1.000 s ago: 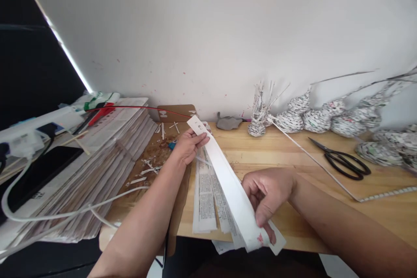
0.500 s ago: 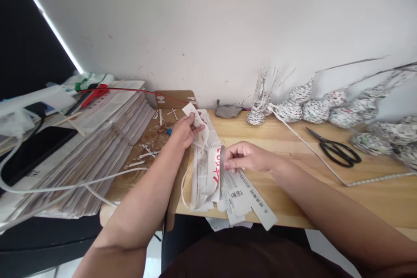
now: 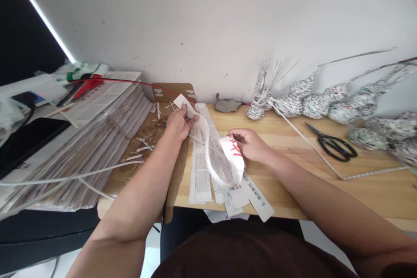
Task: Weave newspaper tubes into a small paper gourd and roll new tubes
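Observation:
A long newspaper strip point(image 3: 206, 147) hangs in a loose loop between my two hands. My left hand point(image 3: 180, 122) pinches one end, with a short piece sticking up past the fingers. At the other end, which bears red characters, my right hand point(image 3: 250, 144) has its fingers closed on the paper; the fingertips are partly hidden behind it. Beneath the loop, several flat newspaper strips point(image 3: 199, 182) lie fanned on the wooden table point(image 3: 286, 173), some jutting over its front edge.
Black scissors point(image 3: 337, 145) and several woven paper gourd shapes point(image 3: 288, 107) lie at the right. To the left stand a tall newspaper stack point(image 3: 120, 126), a black phone point(image 3: 35, 147) and white cables point(image 3: 71, 177). Paper scraps point(image 3: 145, 145) litter a brown board. A grey cloth point(image 3: 227, 104) rests by the wall.
My right hand has moved up and right and now holds the strip's red-lettered end. The strip has swung into a wider loop. My left hand has shifted slightly left and up.

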The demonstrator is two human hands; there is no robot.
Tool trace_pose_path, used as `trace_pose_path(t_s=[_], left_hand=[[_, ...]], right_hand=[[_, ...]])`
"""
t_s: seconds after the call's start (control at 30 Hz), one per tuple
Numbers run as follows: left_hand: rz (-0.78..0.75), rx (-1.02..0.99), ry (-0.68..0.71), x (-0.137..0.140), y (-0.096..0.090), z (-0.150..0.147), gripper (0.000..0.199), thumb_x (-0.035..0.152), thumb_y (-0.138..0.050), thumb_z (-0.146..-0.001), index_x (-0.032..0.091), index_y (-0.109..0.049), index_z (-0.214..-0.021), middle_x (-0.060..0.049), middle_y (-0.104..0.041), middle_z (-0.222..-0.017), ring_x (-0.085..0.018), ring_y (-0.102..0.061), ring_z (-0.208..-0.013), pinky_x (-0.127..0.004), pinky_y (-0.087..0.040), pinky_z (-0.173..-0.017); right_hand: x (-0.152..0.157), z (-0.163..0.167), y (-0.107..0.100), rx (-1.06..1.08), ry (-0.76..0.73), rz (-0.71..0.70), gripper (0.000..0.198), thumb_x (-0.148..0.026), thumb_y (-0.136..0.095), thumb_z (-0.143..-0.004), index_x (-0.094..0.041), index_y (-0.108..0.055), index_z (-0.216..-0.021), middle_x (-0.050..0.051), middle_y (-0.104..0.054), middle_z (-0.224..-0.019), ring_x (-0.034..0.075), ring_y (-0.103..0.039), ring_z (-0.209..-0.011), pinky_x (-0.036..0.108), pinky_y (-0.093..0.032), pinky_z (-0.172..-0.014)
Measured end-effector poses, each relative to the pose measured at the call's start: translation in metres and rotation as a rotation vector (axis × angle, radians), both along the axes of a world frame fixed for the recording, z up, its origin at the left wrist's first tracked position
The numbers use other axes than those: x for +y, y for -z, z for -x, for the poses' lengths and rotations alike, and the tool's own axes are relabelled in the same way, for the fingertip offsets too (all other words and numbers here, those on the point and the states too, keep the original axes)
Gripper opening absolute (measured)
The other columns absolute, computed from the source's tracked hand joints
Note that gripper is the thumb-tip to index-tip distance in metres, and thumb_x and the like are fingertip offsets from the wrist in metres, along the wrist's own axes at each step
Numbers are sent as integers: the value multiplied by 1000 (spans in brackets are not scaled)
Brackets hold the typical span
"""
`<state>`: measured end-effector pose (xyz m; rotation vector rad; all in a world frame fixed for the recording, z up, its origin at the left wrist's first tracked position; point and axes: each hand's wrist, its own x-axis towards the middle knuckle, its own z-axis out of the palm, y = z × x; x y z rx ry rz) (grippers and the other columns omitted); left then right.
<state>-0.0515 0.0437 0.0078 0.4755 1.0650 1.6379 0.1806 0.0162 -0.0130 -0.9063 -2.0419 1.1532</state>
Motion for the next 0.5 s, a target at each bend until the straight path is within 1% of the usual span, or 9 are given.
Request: trace_pose_path(t_s=[0.03,0.1,0.23,0.3,0.37,0.47,0.5], left_hand=[[-2,-8,-27,1,0,1,24,21,-45,-97,12,-64,-85,-4,-65,-70,-10,-63,-59,-19,-56,-55],[-5,-27,-75,2,1,3,22,19,-45,-96,12,-62,-84,-3,-64,-70,-10,-63,-60,-21,-57,-58],[-30,-77,-191,5,4,7,17,15,-48,-95,15,-57,-80,-1,-65,-76,-10,-64,-67,-29,-61,-73],[-61,-75,-277,7,5,11,15,16,-46,-95,17,-57,-84,-2,-67,-85,-10,-66,-75,-32,-60,-79],[-90,-44,-354,8,5,15,16,20,-44,-97,20,-58,-90,-4,-67,-99,-11,-67,-85,-33,-58,-84],[-102,51,-427,11,7,20,19,24,-41,-98,23,-60,-98,-5,-64,-118,-12,-65,-101,-30,-54,-89],[-106,94,-447,13,8,22,20,24,-40,-98,23,-60,-100,-6,-63,-122,-12,-63,-106,-29,-53,-91]], right_hand=[[3,-1,1,49,23,80,15,-30,-59,-81,-17,-61,-74,0,-64,-70,14,-56,-64,26,-42,-61],[7,-3,3,119,68,184,18,-32,-61,-78,-17,-57,-69,-2,-59,-65,11,-51,-58,24,-38,-55],[10,-3,3,161,166,388,22,-35,-62,-78,-18,-56,-66,-4,-53,-55,8,-43,-47,21,-31,-44],[11,-3,0,224,229,497,25,-38,-63,-78,-18,-55,-66,-5,-48,-50,7,-38,-41,21,-26,-38],[14,-5,-4,320,264,601,24,-37,-67,-75,-18,-55,-68,-5,-50,-50,7,-39,-40,21,-24,-36],[20,-14,-10,450,221,749,24,-31,-76,-68,-17,-58,-76,-3,-57,-56,7,-46,-44,18,-26,-36],[22,-17,-12,473,190,788,26,-29,-78,-66,-17,-58,-77,-4,-57,-56,6,-46,-43,17,-25,-35]])
